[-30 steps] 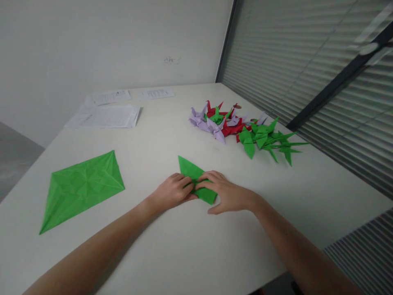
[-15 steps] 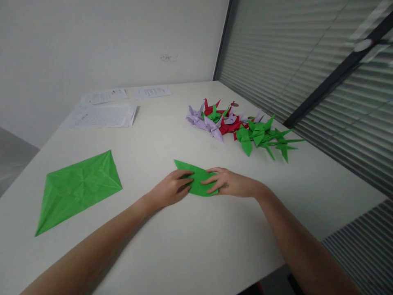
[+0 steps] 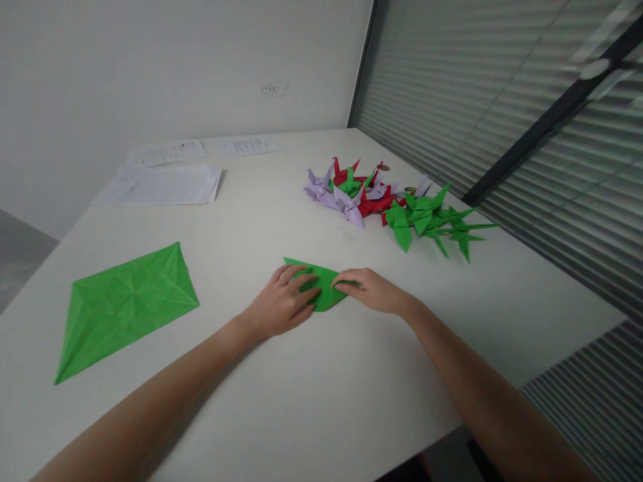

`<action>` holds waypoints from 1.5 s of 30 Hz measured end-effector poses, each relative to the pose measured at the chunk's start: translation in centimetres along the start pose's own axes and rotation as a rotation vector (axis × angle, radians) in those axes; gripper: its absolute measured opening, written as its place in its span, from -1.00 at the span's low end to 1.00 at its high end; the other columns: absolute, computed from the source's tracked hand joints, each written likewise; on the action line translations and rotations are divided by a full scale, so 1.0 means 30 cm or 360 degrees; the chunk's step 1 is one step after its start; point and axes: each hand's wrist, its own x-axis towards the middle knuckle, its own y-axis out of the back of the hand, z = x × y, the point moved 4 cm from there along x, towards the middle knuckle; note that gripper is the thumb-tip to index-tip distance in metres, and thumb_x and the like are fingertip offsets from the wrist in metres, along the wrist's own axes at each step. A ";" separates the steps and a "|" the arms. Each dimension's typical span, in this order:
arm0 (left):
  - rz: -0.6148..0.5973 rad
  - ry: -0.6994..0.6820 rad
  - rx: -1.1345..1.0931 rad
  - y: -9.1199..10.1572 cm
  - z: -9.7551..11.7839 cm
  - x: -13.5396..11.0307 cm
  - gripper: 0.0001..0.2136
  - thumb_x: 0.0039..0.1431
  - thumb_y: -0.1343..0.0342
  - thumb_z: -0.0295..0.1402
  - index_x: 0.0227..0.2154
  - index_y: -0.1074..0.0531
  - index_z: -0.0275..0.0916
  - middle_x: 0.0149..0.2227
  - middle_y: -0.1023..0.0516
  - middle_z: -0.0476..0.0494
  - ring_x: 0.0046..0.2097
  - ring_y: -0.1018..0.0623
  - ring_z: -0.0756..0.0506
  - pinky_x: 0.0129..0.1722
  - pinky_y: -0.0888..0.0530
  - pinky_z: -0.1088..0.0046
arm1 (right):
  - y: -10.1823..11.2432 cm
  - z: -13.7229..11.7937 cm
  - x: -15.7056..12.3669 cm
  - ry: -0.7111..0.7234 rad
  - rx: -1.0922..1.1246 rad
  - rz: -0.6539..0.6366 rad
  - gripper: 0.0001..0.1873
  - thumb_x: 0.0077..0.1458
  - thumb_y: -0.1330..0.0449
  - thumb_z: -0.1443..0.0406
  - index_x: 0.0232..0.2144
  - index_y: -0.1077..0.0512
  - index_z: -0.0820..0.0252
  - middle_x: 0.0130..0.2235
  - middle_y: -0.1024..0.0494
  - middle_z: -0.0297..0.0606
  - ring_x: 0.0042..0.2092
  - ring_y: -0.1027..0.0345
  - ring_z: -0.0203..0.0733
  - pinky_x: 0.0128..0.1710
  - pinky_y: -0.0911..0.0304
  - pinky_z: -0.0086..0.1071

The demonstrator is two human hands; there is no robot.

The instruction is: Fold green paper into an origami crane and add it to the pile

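A folded piece of green origami paper (image 3: 325, 298) lies on the table between my hands. My left hand (image 3: 285, 301) rests on its left part with the fingers spread, pressing it down. At the paper's upper right edge, my right hand (image 3: 366, 289) has its thumb and fingers pinched together on the paper. The fingers hide both ends of the folded piece in part. To the left lies a flat green sheet (image 3: 131, 304) with a star of creases, touched by neither hand.
Beyond my right hand is a heap of folded paper cranes: purple ones (image 3: 350, 206), red ones (image 3: 374, 203) and green ones (image 3: 422, 214). Printed papers (image 3: 165, 186) lie at the back left of the white table (image 3: 281, 408). Window blinds (image 3: 472, 100) border the right side.
My right hand has gone from lying over the paper's right part to pinching its upper right edge. The fingers of my left hand have spread further over the paper.
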 end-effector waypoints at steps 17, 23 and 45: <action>0.0021 -0.0350 -0.0266 0.018 0.045 -0.007 -0.76 0.28 0.05 -0.41 -0.17 -0.54 -0.23 0.01 -0.47 -0.28 -0.03 -0.52 -0.16 0.08 -0.40 0.16 | -0.059 -0.016 0.028 -0.0444 -0.0686 0.0347 -0.82 0.21 -0.13 0.28 -0.12 -0.32 0.12 -0.22 -0.61 -0.21 -0.21 -0.49 -0.10 -0.25 -0.17 -0.35; 0.0015 -0.0350 -0.0269 0.019 0.045 -0.007 -0.77 0.26 0.03 -0.40 -0.21 -0.54 -0.23 -0.13 -0.53 -0.23 -0.03 -0.54 -0.15 0.10 -0.41 0.20 | -0.070 -0.018 0.033 -0.0511 -0.0778 0.0390 -0.87 0.24 -0.09 0.28 -0.14 -0.31 0.14 -0.22 -0.60 -0.21 -0.23 -0.48 -0.11 -0.25 -0.14 -0.34; 0.0037 -0.0191 -0.0828 0.009 0.003 -0.011 -0.66 0.01 0.06 -0.59 -0.21 -0.52 -0.26 -0.15 -0.59 -0.20 0.05 -0.52 -0.16 0.11 -0.43 0.21 | -0.083 -0.045 0.037 -0.0560 -0.1006 0.0401 -0.90 0.27 -0.05 0.28 -0.21 -0.35 0.14 -0.23 -0.59 -0.20 -0.19 -0.45 -0.10 -0.27 -0.11 -0.31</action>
